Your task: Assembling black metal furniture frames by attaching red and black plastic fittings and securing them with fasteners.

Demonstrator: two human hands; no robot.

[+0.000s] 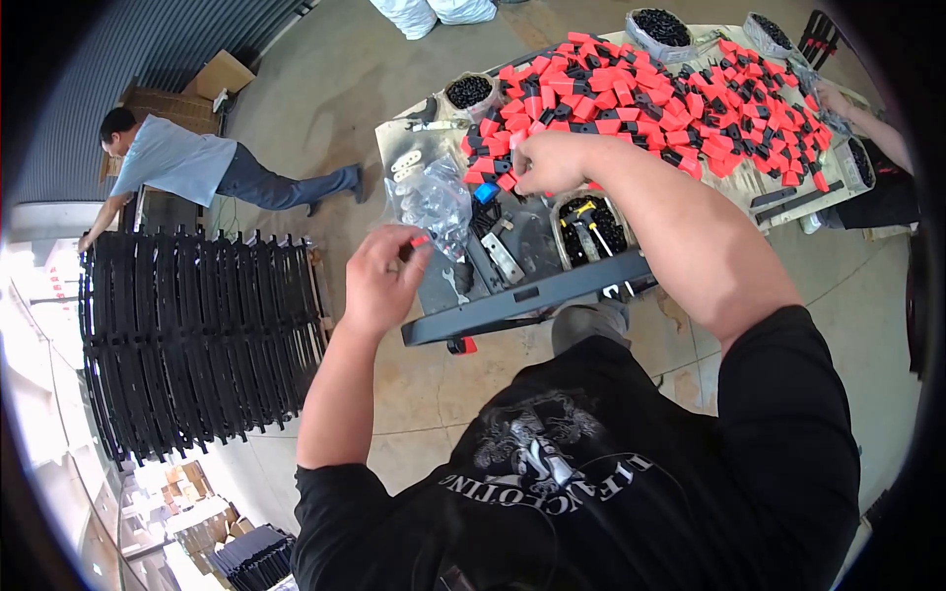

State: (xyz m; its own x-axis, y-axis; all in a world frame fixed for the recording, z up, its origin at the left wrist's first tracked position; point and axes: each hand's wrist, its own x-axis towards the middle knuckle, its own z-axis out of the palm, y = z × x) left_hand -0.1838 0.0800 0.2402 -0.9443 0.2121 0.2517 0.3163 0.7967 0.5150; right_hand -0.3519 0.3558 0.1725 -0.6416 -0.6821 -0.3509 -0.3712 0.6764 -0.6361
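My left hand (382,281) is raised left of the table's near corner, its fingers curled toward the thumb. A small red piece (421,240) shows at its fingertips. Farther forward, my right hand (552,164) reaches to the left edge of a large heap of red-and-black plastic parts (631,94). Its fingers are bent together and pointing down, and what they grip is hidden. Just below those fingers lies a blue object (486,193). A clear plastic bag (436,202) of small parts rests between my two hands.
A long dark metal bar (527,295) runs along the near edge. A tub of black pieces (603,241) holds yellow-handled tools; a wrench (455,286) lies left. Black-filled bags (468,92) stand around the heap. Another person's arm (867,123) reaches in; a person (187,163) leans over stacked black frames (197,340).
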